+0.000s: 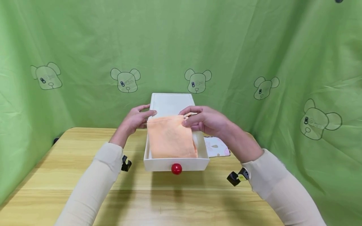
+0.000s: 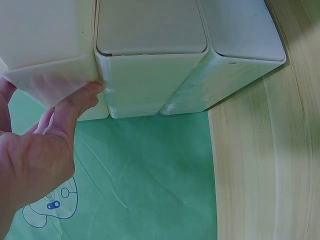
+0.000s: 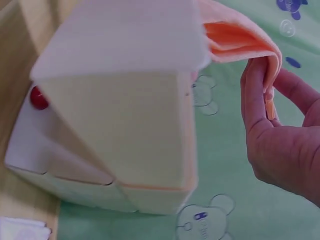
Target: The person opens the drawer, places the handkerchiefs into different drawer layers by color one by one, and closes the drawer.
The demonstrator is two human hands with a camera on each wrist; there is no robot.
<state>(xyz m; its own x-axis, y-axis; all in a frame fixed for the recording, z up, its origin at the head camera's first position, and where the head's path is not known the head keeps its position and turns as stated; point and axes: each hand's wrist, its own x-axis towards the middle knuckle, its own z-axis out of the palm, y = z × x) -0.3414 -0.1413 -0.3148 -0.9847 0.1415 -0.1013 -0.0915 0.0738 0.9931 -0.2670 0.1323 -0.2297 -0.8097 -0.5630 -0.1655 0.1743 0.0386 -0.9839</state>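
Observation:
A white drawer unit (image 1: 173, 102) stands on the table with its top drawer (image 1: 161, 164) pulled out, a red knob on the drawer's front. A peach-orange cloth (image 1: 171, 136) lies folded in and over that drawer. My right hand (image 1: 207, 121) pinches the cloth's far right corner, and in the right wrist view the orange cloth (image 3: 245, 37) hangs from the drawer to my fingers. My left hand (image 1: 138, 118) touches the unit's left side, thumb over its top edge. In the left wrist view its fingers (image 2: 82, 100) lie against the white wall.
A white folded cloth with a pink pattern (image 1: 217, 146) lies on the wooden table (image 1: 85, 175), right of the unit. A lower drawer's red knob (image 3: 39, 97) shows in the right wrist view. Behind the table hangs a green curtain (image 1: 158, 40) with bear prints.

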